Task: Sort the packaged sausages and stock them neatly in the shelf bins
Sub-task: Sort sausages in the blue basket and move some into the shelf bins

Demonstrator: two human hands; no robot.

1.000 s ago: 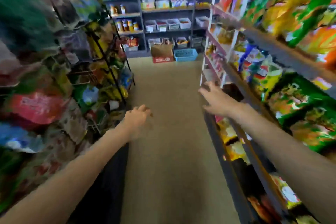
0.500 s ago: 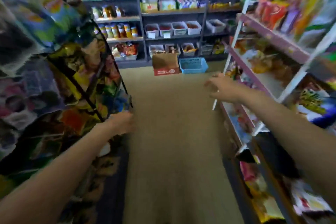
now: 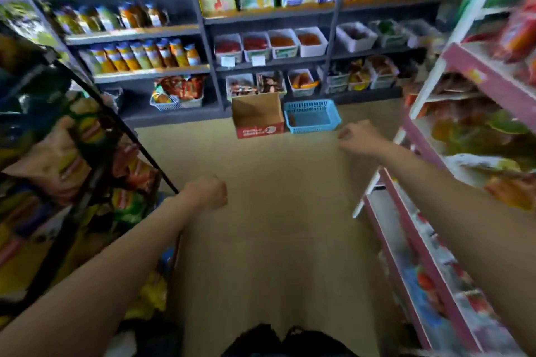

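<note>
The head view looks down a shop aisle with a tan floor (image 3: 261, 226). The person's left hand (image 3: 207, 195) hangs over the floor beside a black wire rack (image 3: 95, 130) of snack bags; its fingers are curled into a loose fist and hold nothing. The right hand (image 3: 361, 138) reaches forward, near a pink-edged shelf unit (image 3: 429, 264) on the right; its fingers are curled in and hold nothing, though motion blur softens them.

At the end of the aisle stands a dark shelving unit (image 3: 210, 66). White shelf bins (image 3: 285, 43) sit in a row on its middle shelf, holding red and orange packaged goods that are too blurred to tell as sausages. More bins sit on the shelf below. On the floor in front of that unit an open cardboard box (image 3: 258, 116) with a red base stands just beside a blue plastic basket (image 3: 311, 116), the box on the left. Neither hand touches them.
</note>
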